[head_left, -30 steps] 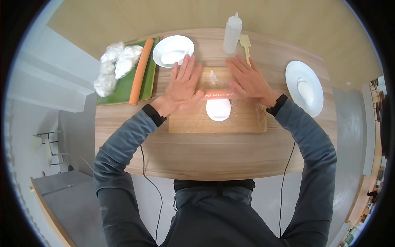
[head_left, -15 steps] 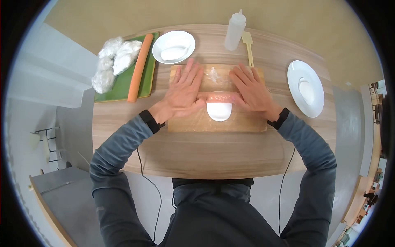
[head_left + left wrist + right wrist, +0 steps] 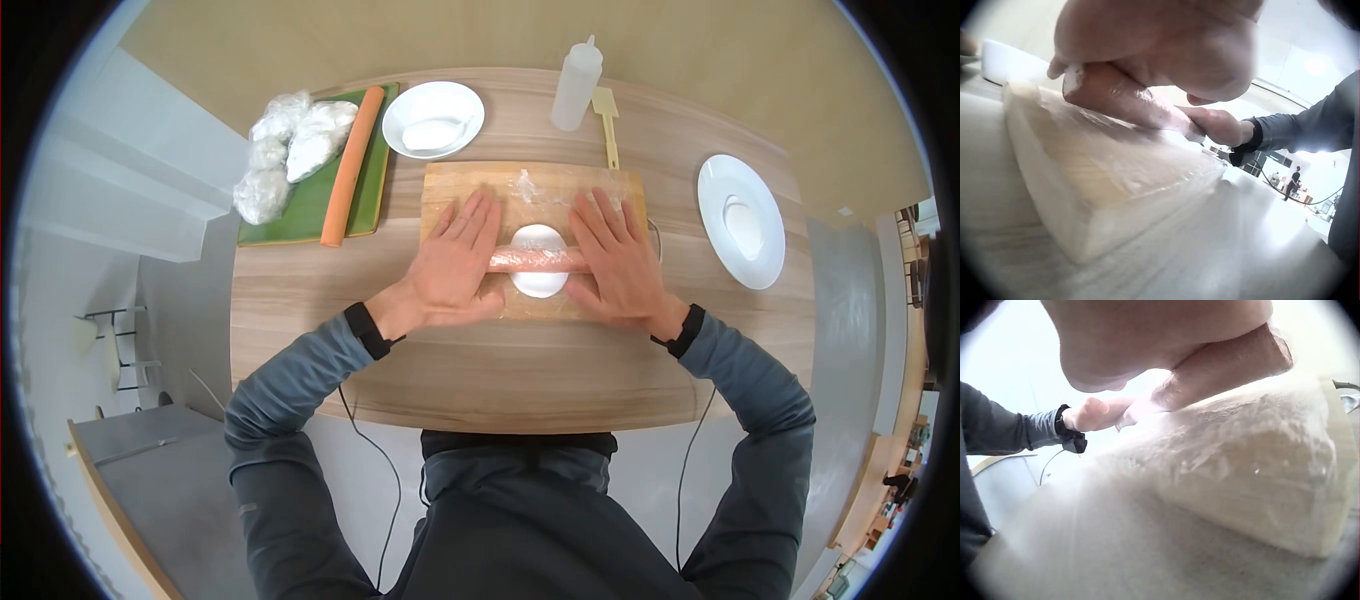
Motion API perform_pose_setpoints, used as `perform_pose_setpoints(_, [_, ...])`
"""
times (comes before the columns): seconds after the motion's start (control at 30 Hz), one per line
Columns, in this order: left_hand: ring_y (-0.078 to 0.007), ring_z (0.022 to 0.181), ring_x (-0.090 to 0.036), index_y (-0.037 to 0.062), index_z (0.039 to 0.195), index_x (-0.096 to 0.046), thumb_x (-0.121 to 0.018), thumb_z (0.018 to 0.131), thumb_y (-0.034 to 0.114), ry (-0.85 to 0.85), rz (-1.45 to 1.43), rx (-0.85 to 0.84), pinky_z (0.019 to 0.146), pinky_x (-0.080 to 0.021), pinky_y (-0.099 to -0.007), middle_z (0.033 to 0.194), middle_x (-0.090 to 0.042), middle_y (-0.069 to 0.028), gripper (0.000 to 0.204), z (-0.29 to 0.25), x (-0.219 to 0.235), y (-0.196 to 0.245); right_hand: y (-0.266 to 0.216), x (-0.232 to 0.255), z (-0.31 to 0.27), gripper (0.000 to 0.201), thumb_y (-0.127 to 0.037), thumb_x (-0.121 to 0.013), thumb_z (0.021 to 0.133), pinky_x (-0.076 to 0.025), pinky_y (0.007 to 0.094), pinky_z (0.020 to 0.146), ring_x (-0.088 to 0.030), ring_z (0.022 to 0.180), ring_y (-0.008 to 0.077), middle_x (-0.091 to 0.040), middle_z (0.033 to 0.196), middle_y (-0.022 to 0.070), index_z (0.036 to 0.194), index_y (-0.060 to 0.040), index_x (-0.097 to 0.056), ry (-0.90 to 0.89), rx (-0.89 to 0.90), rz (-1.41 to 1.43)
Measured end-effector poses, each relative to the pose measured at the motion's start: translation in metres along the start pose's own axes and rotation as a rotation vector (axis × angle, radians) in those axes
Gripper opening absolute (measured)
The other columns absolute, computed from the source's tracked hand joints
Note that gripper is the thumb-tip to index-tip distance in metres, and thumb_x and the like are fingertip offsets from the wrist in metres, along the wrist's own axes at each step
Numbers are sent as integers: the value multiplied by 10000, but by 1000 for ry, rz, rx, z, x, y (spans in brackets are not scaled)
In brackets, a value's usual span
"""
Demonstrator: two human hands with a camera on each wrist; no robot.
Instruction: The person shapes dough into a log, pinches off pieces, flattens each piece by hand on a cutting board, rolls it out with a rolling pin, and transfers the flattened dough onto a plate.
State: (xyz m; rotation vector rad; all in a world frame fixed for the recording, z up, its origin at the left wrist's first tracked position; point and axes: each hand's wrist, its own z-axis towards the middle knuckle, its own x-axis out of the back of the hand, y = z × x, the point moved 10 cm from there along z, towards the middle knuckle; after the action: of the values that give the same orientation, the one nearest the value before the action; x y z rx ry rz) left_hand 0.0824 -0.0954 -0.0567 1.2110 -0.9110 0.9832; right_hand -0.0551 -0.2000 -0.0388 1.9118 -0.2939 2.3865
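Observation:
A plastic-wrapped rolling pin [image 3: 537, 260] lies across a flat white round of dough [image 3: 540, 284] on a wrapped wooden board [image 3: 600, 180]. My left hand [image 3: 452, 258] rests palm down on the pin's left end, fingers straight. On the right end lies my right hand [image 3: 622, 262], equally flat with its fingers extended. The left wrist view has the pin [image 3: 1125, 103] under the palm of the left hand [image 3: 1160, 44], just above the board [image 3: 1122, 169]. In the right wrist view the right hand [image 3: 1154, 340] covers part of the pin [image 3: 1229, 365].
At the left, a green tray [image 3: 308, 208] holds wrapped white bundles [image 3: 318, 140] and an orange roll [image 3: 352, 168]. Behind the board stand a white bowl [image 3: 460, 98] and a squeeze bottle [image 3: 577, 88], with a pale spatula [image 3: 609, 130] beside it. A white plate [image 3: 765, 240] is at the right.
Both hands and the pin have moved toward the body, from the far edge of the dough to across its middle. The dough now shows on both sides of the pin.

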Motion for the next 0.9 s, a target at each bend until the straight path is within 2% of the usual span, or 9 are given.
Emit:
perform_pose_setpoints(0.17, [-511,1595,-206,-176,1556,-289,-694,767,296,-30,-9,-49,1291,-213,-615,1643,-283,-398,1005,-26,7,30,-24,2,-27,948,-485,-718,836,-248,660,1233,-305,1560,489,-372,1646,303,1541,80,-434,-53,-1,52])
perform_pose_setpoints(0.3, [-504,1608,-165,-165,1563,-290,-716,767,339,-79,-42,-90,1298,-154,-633,1673,-239,-378,1034,-38,8,43,-37,6,-46,992,-497,-729,829,-238,665,1235,-291,1574,478,-353,1655,312,1568,77,-399,-79,42,90])
perform_pose_setpoints(0.4, [-506,1611,-146,-155,1576,-275,-710,772,353,-68,14,-72,1301,-132,-633,1674,-244,-368,1045,-26,6,34,-28,0,-38,1010,-502,-726,838,-224,662,1247,-280,1583,469,-348,1663,304,1587,76,-372,-115,48,145])
perform_pose_setpoints(0.53, [-503,1615,-130,-151,1585,-256,-701,786,365,-36,103,-8,1300,-123,-639,1666,-259,-367,1050,5,-1,-2,10,-9,1,1034,-568,-724,858,-226,654,1256,-285,1579,466,-382,1644,298,1582,81,-372,-39,7,8])
perform_pose_setpoints(0.6, [-492,1613,-158,-134,1610,-230,-693,828,454,28,120,12,1309,-125,-618,1672,-275,-355,1082,17,5,-12,20,-8,8,1046,-591,-724,863,-229,651,1258,-287,1576,468,-395,1636,296,1579,86,-373,10,-20,-31])
perform_pose_setpoints(0.63, [-492,1613,-158,-134,1610,-230,-693,828,454,28,122,8,1309,-125,-618,1672,-275,-355,1082,16,7,-9,21,-9,9,1058,-613,-722,865,-234,648,1256,-292,1573,470,-405,1627,300,1570,95,-376,3,-25,-45])
perform_pose_setpoints(0.7, [-511,1591,-211,-156,1592,-229,-716,799,362,-47,9,42,1296,-195,-614,1665,-252,-378,1065,6,3,-2,19,-10,4,1071,-635,-720,866,-239,646,1254,-297,1569,472,-414,1619,303,1562,104,-379,-8,-34,-52])
perform_pose_setpoints(0.8, [-530,1564,-261,-155,1592,-228,-758,788,375,-109,-146,-2,1296,-240,-566,1661,-230,-406,1099,-20,2,19,-8,1,-21,1102,-655,-726,847,-238,651,1250,-293,1563,490,-391,1628,313,1554,115,-376,-35,5,-13])
perform_pose_setpoints(0.9, [-551,1551,-268,-154,1587,-242,-799,767,409,-118,-71,-60,1301,-249,-533,1650,-221,-431,1140,-36,7,40,-27,2,-46,1142,-677,-739,816,-232,658,1247,-277,1564,509,-355,1640,327,1554,113,-373,-100,52,34])
